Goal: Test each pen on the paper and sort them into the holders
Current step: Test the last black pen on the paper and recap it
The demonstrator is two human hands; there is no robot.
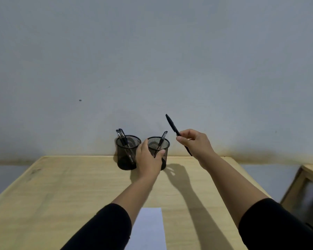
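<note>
The right hand (194, 143) pinches a black pen (173, 128) between thumb and fingertips, the pen slanting from about 11 o'clock above the hand to 5 o'clock beneath it, held in the air just at 2 o'clock of the right mesh holder (165, 147), while the left hand (148, 159) is wrapped around that holder's near wall, thumb on the rim. One pen stands in this holder, and a few stand in the left mesh holder (125, 154) touching it at 9 o'clock; both sit at the far edge of the wooden table (61, 195) against a pale grey wall (152, 51). Bare tabletop lies open on either side, and a white paper (148, 230) rests at 6 o'clock between the black sleeves.
</note>
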